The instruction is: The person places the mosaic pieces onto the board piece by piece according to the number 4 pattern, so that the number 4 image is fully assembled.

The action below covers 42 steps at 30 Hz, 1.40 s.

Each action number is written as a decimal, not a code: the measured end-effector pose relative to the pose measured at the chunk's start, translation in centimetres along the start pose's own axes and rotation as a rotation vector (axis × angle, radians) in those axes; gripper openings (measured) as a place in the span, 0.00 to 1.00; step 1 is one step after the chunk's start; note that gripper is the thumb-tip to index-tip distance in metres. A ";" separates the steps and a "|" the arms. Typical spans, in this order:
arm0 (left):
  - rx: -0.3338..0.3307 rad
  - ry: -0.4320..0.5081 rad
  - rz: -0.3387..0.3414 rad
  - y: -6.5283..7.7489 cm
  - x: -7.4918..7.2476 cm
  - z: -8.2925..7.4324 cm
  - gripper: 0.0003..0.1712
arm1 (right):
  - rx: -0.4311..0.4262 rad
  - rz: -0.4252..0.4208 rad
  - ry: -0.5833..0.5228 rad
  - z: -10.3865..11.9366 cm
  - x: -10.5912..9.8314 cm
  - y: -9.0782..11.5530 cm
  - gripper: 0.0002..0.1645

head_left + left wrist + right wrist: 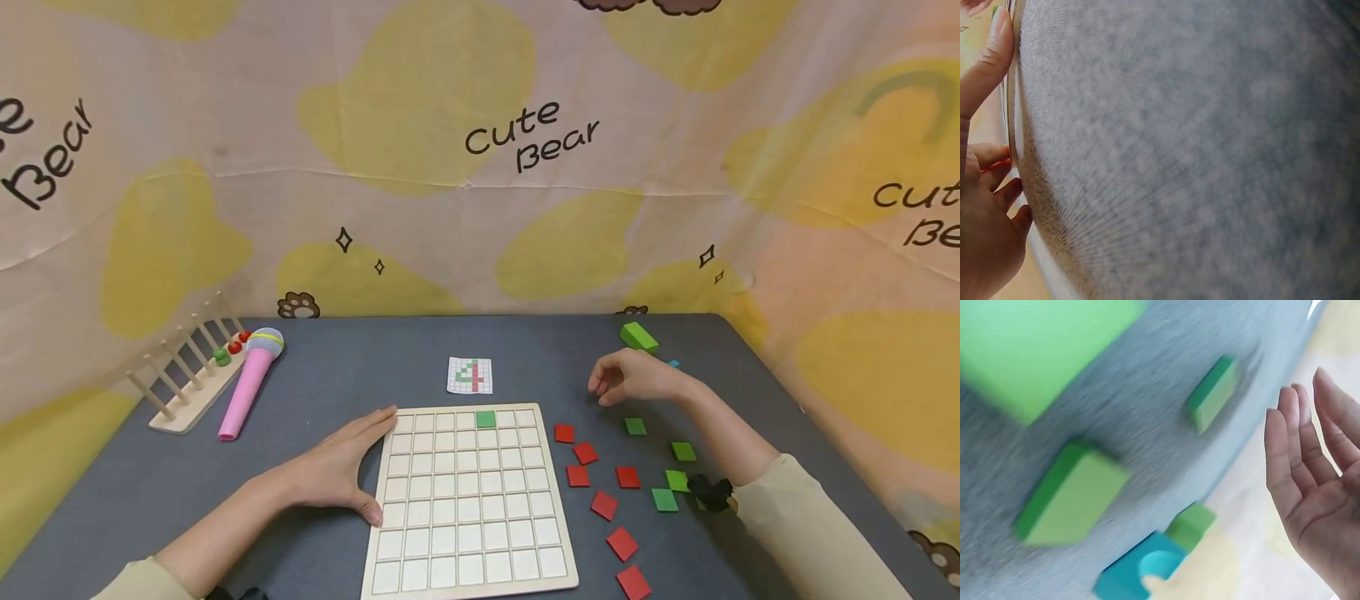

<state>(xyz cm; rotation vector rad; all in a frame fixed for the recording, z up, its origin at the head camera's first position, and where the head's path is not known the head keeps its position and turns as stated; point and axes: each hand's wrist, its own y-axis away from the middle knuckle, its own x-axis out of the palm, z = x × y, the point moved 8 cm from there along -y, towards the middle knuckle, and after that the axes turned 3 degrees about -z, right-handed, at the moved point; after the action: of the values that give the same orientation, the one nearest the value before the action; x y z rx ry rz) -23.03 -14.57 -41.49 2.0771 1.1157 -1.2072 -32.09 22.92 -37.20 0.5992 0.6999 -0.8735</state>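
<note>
My left hand (330, 467) is spread along the left side of a wooden grid board (468, 483), its thumb and fingertips touching the edge. In the left wrist view, the fingers (997, 59) lie against that thin edge. One green tile (486, 419) sits in the board's top row. Over the table to the right of the board is my right hand (636, 377), fingers loosely bent, holding nothing. Green tiles (635, 427) and red tiles (565, 433) lie close below it. The right wrist view shows green tiles (1072, 494) beside the empty hand (1322, 481).
Beyond the board lies a small card (469, 376) with a green and red 4 on a grid. A pink toy microphone (247, 387) and a wooden peg rack (180, 408) with beads are at left. A green block (639, 337) and a teal block (1125, 575) stand at back right.
</note>
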 end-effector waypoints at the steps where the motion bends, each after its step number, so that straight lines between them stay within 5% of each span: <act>1: -0.003 0.000 0.003 0.0 0.1 0.1 0.77 | 0.001 0.015 -0.003 -0.4 0.0 0.2 0.12; 16: 0.035 -0.010 -0.024 0.1 0.0 -0.2 0.76 | 0.051 0.218 -0.142 -3.1 0.3 2.4 0.21; 42: 0.035 -0.007 -0.023 0.1 -0.1 -0.2 0.76 | 0.061 0.250 -0.119 -4.3 0.9 2.6 0.21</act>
<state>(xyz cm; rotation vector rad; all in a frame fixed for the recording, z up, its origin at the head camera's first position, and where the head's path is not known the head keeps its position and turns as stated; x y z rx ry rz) -22.82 -14.51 -41.28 2.0897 1.1258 -1.2531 -30.77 26.89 -40.12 0.6684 0.4800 -0.6933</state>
